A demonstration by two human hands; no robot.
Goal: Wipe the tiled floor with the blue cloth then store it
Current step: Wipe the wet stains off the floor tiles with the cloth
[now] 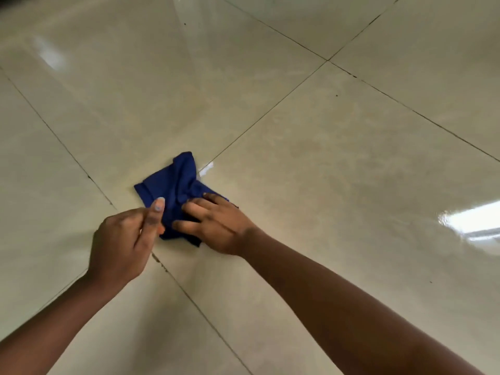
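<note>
No readable text

Nothing carries letters, numbers, brand marks or signs: the crumpled dark blue cloth is plain, and the glossy beige tiled floor shows only grout lines and glare.

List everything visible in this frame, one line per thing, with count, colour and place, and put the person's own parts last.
tiled floor: large glossy tiles, beige, filling the whole view, with dark grout lines crossing it and bright light reflections at the right and upper left.
blue cloth: one, dark blue, bunched up on the floor near the centre, by a crossing of grout lines.
dark specks: a few, black, scattered on the tiles toward the top and right.
left hand: one, bare, at the cloth's near left edge, thumb raised, fingers curled; whether it grips the cloth cannot be told.
right hand: one, bare, pressed flat on top of the cloth, fingers spread.
</note>
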